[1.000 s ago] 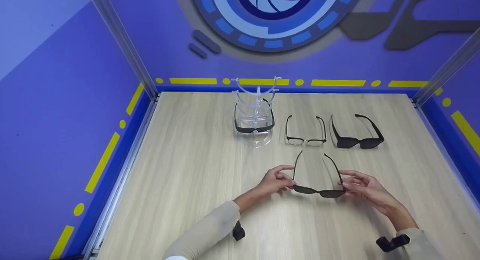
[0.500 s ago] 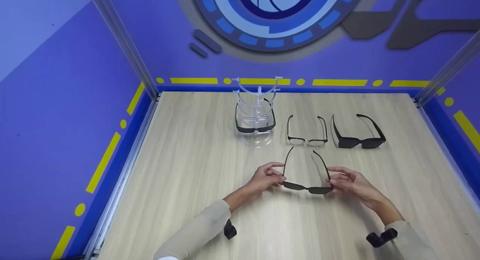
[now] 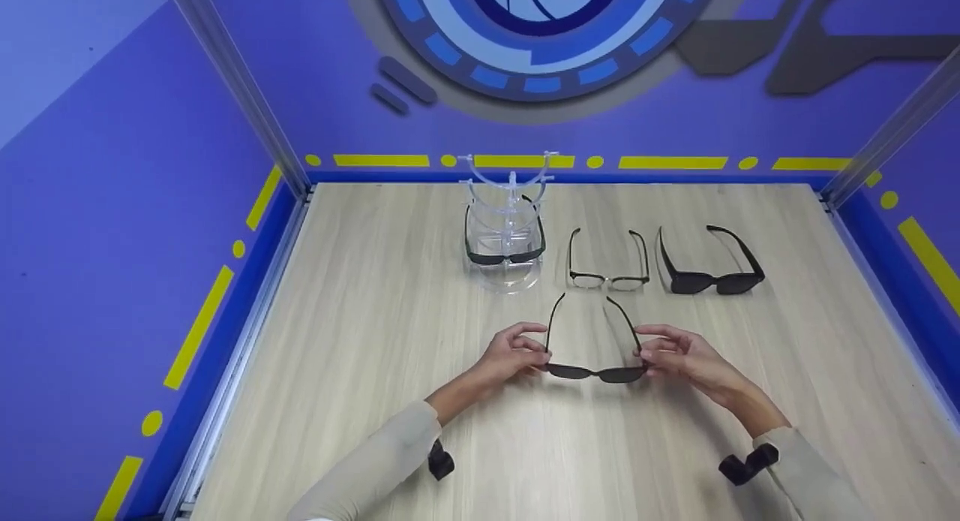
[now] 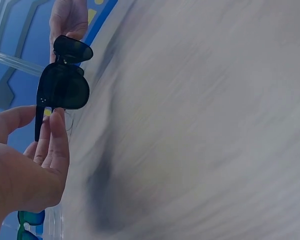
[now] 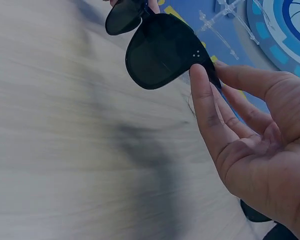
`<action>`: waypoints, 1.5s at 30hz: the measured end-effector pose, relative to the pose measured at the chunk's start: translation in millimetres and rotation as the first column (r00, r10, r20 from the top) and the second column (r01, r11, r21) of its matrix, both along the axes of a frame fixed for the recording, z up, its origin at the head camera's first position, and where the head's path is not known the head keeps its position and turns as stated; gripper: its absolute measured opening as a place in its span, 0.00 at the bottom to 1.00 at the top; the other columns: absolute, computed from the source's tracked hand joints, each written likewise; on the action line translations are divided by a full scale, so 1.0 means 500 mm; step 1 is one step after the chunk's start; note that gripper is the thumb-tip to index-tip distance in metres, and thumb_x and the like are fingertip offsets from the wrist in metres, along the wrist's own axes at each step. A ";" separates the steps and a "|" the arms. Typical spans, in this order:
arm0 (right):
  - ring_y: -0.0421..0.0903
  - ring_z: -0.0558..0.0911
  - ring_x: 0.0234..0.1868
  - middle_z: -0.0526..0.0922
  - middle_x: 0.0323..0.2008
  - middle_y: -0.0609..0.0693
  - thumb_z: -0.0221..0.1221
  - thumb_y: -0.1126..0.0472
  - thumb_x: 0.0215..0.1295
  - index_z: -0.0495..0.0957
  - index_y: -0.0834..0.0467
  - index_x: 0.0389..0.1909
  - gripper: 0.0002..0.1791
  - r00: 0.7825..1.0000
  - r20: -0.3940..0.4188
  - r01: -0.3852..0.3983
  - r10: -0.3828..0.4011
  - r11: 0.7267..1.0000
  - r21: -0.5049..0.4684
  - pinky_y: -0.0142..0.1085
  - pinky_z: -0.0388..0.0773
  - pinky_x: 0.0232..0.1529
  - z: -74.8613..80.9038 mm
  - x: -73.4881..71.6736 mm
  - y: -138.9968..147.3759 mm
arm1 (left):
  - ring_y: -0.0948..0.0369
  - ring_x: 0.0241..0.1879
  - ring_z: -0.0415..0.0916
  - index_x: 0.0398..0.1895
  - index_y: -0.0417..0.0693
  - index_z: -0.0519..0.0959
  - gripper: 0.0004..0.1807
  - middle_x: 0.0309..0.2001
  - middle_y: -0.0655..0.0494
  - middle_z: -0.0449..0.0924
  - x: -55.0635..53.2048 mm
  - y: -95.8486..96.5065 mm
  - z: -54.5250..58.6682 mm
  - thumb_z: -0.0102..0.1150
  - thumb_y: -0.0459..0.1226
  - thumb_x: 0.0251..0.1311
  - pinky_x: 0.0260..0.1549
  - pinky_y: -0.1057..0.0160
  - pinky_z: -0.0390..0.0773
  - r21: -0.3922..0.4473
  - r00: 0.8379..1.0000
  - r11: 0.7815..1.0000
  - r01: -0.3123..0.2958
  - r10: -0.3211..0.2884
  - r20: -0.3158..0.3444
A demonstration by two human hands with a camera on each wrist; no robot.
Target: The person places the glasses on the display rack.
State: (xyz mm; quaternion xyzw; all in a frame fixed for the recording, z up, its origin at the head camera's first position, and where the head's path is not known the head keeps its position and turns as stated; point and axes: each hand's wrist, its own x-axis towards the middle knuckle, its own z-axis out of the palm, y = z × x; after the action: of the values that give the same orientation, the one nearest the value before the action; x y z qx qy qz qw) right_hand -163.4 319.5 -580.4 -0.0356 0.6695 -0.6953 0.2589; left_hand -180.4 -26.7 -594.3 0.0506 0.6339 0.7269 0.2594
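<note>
A pair of dark sunglasses [image 3: 621, 374] is held above the wooden table between both hands, temples unfolded and pointing away from the person. My left hand [image 3: 511, 353] pinches the frame at its left hinge corner. At the opposite corner my right hand [image 3: 686, 359] pinches the other hinge. In the left wrist view the left hand [image 4: 32, 170] has its thumb and fingers on either side of the temple by the dark lens [image 4: 65, 87]. The right wrist view has the right hand [image 5: 260, 135] gripping likewise beside the other lens [image 5: 157, 52].
A clear acrylic eyewear stand [image 3: 512, 206] stands at the back, bearing green-framed sunglasses [image 3: 487, 259] low down. Right of it on the table [image 3: 360, 281] lie clear-lensed eyeglasses [image 3: 628, 284] and thick black sunglasses [image 3: 739, 284]. Blue walls [image 3: 420, 127] enclose the back and sides.
Both hands have carried the held sunglasses to the left and slightly toward the back. The front of the frame has become more level in the head view. Both hands keep their grip.
</note>
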 end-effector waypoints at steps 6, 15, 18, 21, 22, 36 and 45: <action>0.42 0.88 0.48 0.88 0.46 0.49 0.61 0.68 0.71 0.67 0.65 0.70 0.28 0.999 -0.004 -0.037 0.038 0.999 0.011 0.35 0.86 0.49 0.006 -0.020 -0.027 | 0.65 0.28 0.86 0.64 0.34 0.72 0.28 0.31 0.62 0.84 -0.003 -0.025 0.003 0.65 0.26 0.60 0.33 0.65 0.84 -0.014 1.000 1.000 -0.009 0.009 0.002; 0.38 0.86 0.44 0.87 0.43 0.46 0.63 0.66 0.69 0.65 0.67 0.72 0.32 0.999 0.000 -0.049 0.049 0.998 0.026 0.36 0.86 0.49 0.012 -0.058 -0.083 | 0.66 0.29 0.85 0.64 0.35 0.72 0.27 0.32 0.63 0.85 -0.011 -0.074 0.005 0.65 0.28 0.61 0.35 0.63 0.85 -0.059 0.997 0.996 -0.072 0.072 -0.004; 0.38 0.87 0.43 0.88 0.43 0.47 0.63 0.66 0.69 0.65 0.67 0.71 0.32 0.999 0.005 -0.044 0.044 0.999 0.021 0.37 0.86 0.49 0.010 -0.063 -0.094 | 0.66 0.30 0.86 0.65 0.34 0.71 0.28 0.32 0.63 0.85 -0.011 -0.084 0.006 0.65 0.29 0.61 0.35 0.63 0.85 -0.056 0.997 0.995 -0.079 0.079 0.000; 0.38 0.87 0.43 0.88 0.43 0.47 0.63 0.66 0.69 0.65 0.68 0.71 0.32 0.999 0.003 -0.043 0.043 0.999 0.028 0.39 0.86 0.50 0.009 -0.066 -0.099 | 0.66 0.31 0.86 0.66 0.34 0.70 0.29 0.32 0.64 0.85 -0.009 -0.089 0.008 0.65 0.29 0.62 0.35 0.63 0.84 -0.049 0.997 0.996 -0.071 0.071 0.007; 0.38 0.87 0.43 0.88 0.43 0.47 0.64 0.66 0.69 0.65 0.67 0.71 0.32 0.999 0.001 -0.040 0.040 0.999 0.032 0.39 0.86 0.50 0.009 -0.066 -0.100 | 0.65 0.31 0.86 0.66 0.34 0.70 0.28 0.32 0.64 0.85 -0.009 -0.091 0.008 0.65 0.29 0.62 0.35 0.63 0.84 -0.046 0.997 0.996 -0.071 0.071 0.007; 0.37 0.86 0.44 0.86 0.45 0.45 0.61 0.66 0.70 0.62 0.71 0.72 0.33 0.995 -0.023 -0.095 0.096 0.994 0.047 0.36 0.85 0.51 0.032 -0.075 -0.098 | 0.66 0.31 0.86 0.66 0.35 0.70 0.28 0.33 0.64 0.85 -0.008 -0.098 0.019 0.65 0.29 0.62 0.34 0.65 0.82 -0.075 0.998 0.996 -0.058 0.058 -0.003; 0.40 0.87 0.46 0.89 0.47 0.49 0.64 0.67 0.68 0.63 0.70 0.73 0.35 0.997 -0.033 -0.073 0.074 0.996 0.048 0.38 0.85 0.51 0.051 -0.087 -0.115 | 0.65 0.34 0.86 0.66 0.40 0.71 0.28 0.37 0.61 0.86 -0.018 -0.111 0.039 0.67 0.32 0.63 0.36 0.65 0.83 -0.098 0.997 0.993 -0.070 0.068 -0.029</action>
State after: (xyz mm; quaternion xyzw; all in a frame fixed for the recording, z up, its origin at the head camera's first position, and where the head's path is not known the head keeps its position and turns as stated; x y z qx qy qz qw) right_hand -206.8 262.0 -555.1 -0.0661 0.6882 -0.6687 0.2735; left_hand -189.6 -82.4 -574.7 0.0249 0.6738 0.7024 0.2283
